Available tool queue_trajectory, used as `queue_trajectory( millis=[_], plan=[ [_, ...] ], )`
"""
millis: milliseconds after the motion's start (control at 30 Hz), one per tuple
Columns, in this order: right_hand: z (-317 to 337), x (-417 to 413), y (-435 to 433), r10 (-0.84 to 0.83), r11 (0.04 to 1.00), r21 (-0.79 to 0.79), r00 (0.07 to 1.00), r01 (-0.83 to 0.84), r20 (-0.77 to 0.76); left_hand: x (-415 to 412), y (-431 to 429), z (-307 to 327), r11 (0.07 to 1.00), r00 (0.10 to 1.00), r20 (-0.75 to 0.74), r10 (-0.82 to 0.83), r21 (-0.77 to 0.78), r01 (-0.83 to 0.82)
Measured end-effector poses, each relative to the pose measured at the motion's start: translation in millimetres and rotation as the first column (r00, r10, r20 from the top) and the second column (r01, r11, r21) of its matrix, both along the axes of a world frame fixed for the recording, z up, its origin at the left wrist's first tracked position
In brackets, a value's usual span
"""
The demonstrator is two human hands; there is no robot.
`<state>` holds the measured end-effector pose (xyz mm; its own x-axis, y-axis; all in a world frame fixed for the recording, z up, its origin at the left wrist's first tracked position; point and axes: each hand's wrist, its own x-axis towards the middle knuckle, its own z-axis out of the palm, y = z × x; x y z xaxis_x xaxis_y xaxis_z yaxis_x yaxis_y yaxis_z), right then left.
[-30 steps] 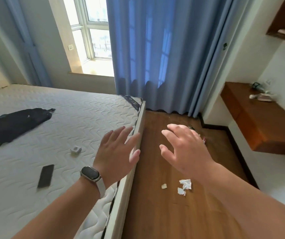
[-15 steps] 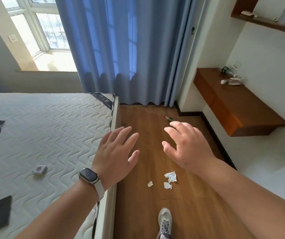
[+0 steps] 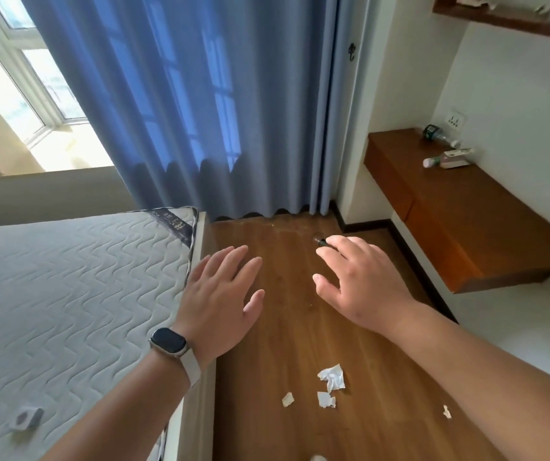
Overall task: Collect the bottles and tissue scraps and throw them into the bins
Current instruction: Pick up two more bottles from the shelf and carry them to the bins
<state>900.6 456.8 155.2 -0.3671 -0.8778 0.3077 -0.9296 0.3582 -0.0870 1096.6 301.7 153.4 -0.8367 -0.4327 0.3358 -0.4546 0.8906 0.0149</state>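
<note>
Seemingly scouting the litter, both hands out and empty.
Left hand (image 3: 220, 294) and right hand (image 3: 366, 284) hovered over the wooden floor (image 3: 283, 344), fingers spread and relaxed, holding and touching nothing, likely held forward for balance before a reach. Tissue scraps (image 3: 331, 377) lay on the floor, nearer the person than either hand; bottles (image 3: 434, 134) lay on the wall desk (image 3: 466, 221), well apart. No bin was in view.

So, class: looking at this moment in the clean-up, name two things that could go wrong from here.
1. The small tissue scrap lies apart from the bigger scraps and could easily be missed.
2. The bottles on the wooden shelf appear to lie on their sides; a careless reach might roll one off.
</note>
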Motion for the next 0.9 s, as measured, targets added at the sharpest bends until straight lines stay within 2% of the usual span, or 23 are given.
queue_trajectory(
  millis=[200,433,900],
  plan=[
    [0.7,-55.4,-22.5,-0.046,0.999,0.008,0.999,0.046,0.015,-64.1,-24.2,-1.8,0.997,0.997,-0.008,-0.073,0.001,0.073],
    [-9.3,-105.4,-85.4,-0.096,0.995,0.028,0.995,0.096,0.032,-116.1,-95.9,-14.9,0.993,0.993,-0.005,-0.116,0.029,0.116],
    [2.5,-185.8,-282.2,-0.314,0.941,0.134,0.949,0.31,0.01,-242.0,-335.1,-22.3,0.941,0.941,-0.09,-0.326,0.064,0.332]
  ],
)
